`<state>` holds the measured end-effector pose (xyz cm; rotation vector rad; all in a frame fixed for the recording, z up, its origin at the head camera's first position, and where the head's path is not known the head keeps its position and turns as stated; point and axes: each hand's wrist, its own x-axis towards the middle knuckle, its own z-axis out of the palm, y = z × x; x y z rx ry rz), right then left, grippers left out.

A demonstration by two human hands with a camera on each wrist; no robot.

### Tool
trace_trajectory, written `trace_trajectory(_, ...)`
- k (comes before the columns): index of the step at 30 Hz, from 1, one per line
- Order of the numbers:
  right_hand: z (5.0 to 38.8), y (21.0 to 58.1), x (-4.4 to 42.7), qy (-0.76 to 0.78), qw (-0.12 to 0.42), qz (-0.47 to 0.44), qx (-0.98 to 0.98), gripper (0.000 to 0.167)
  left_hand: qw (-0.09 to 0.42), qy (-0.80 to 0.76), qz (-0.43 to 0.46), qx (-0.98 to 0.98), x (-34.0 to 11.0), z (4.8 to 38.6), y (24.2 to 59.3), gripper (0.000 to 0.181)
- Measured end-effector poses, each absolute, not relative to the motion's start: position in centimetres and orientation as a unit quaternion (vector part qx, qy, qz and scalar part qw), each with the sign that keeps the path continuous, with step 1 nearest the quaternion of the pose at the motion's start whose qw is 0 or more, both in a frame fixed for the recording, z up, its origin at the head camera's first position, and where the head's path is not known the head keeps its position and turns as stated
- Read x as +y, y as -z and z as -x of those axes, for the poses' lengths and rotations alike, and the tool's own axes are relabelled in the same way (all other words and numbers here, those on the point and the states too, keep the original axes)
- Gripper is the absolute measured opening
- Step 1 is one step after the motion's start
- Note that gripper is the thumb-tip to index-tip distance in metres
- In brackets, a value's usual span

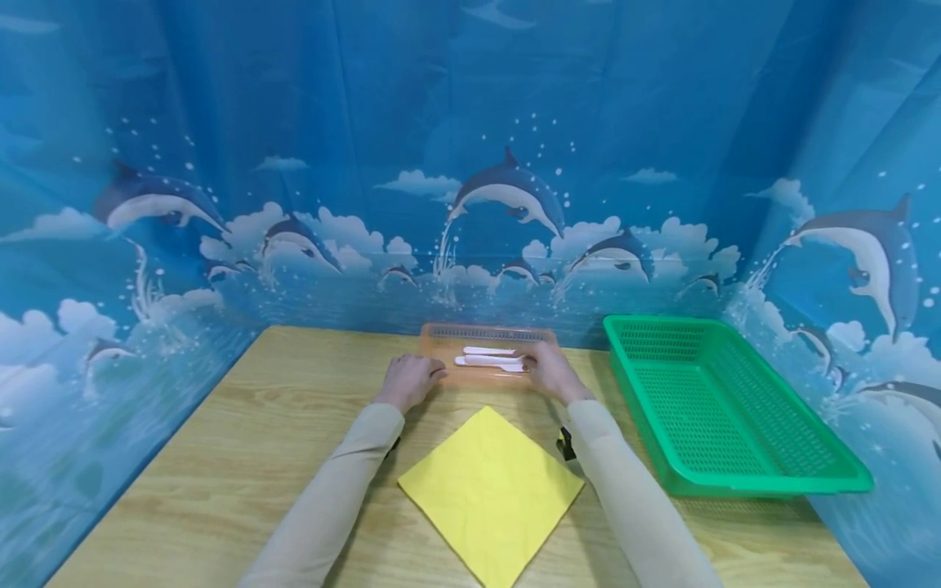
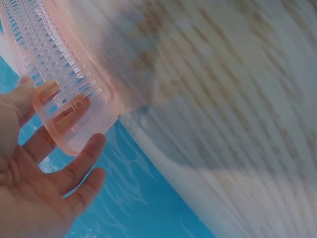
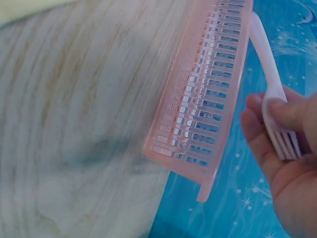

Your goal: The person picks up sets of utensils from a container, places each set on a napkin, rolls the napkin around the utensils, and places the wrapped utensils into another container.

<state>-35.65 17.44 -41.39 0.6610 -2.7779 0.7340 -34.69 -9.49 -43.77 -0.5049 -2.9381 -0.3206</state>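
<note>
An orange-pink plastic basket (image 1: 488, 333) with slotted walls stands at the table's back edge, white plastic utensils (image 1: 488, 351) showing in it. In the left wrist view my left hand (image 2: 44, 168) pinches the end rim of the basket (image 2: 94, 106) between thumb and fingers. My right hand (image 3: 287, 129) holds a white plastic fork (image 3: 270, 69) by its tined end, thumb on top, beside the basket wall (image 3: 203, 89). From the head, the left hand (image 1: 410, 380) is at the basket's left end and the right hand (image 1: 551, 371) at its right end.
A yellow folded cloth or napkin (image 1: 491, 494) lies in a diamond position on the wooden table (image 1: 294, 408), between the forearms. On the right stands a large green slotted basket (image 1: 706, 408). A blue dolphin-print curtain (image 1: 412, 98) surrounds the table's back and sides.
</note>
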Motion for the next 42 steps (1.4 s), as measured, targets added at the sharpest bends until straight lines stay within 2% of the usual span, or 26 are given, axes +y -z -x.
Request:
trace_trajectory(3,35.2,41.4,17.5,-0.297,0.14,-0.193,-0.925,0.023,0.083,0.101,0.182,-0.974,-9.6,34.7,43.8,0.022)
trace_trajectory(7,34.7,41.8,17.5,-0.404,0.166,-0.16,-0.885,0.021,0.091,0.105,0.198,-0.97,-9.8,34.8,44.0,0.021)
trace_trajectory(18,34.5,41.6,17.2,-0.645,0.165,-0.042,-0.745,0.032,0.076,0.135,0.216,-0.964,-10.1,34.4,44.2,0.015)
trace_trajectory(21,34.7,41.7,17.3,-0.656,0.125,-0.022,-0.744,0.032,0.082,0.145,0.214,-0.962,-10.2,34.0,44.2,0.016)
trace_trajectory(26,34.6,41.9,17.4,-0.623,0.03,-0.04,-0.781,0.033,0.089,0.183,0.2,-0.958,-10.3,33.3,43.9,0.044)
trace_trajectory(31,34.2,42.3,17.0,-0.591,-0.037,-0.093,-0.8,0.034,0.154,0.187,0.22,-0.945,-10.1,32.5,43.4,0.043)
trace_trajectory(34,34.1,42.6,16.5,-0.576,-0.071,-0.111,-0.807,0.039,0.174,0.175,0.25,-0.936,-9.8,31.7,43.3,0.037)
trace_trajectory(37,34.0,42.8,16.0,-0.565,-0.099,-0.112,-0.812,0.043,0.159,0.148,0.297,-0.93,-9.4,30.9,43.4,0.033)
trace_trajectory(42,33.8,43.4,15.5,-0.549,-0.128,-0.129,-0.816,0.037,0.099,0.131,0.365,-0.916,-8.9,29.3,43.7,0.027)
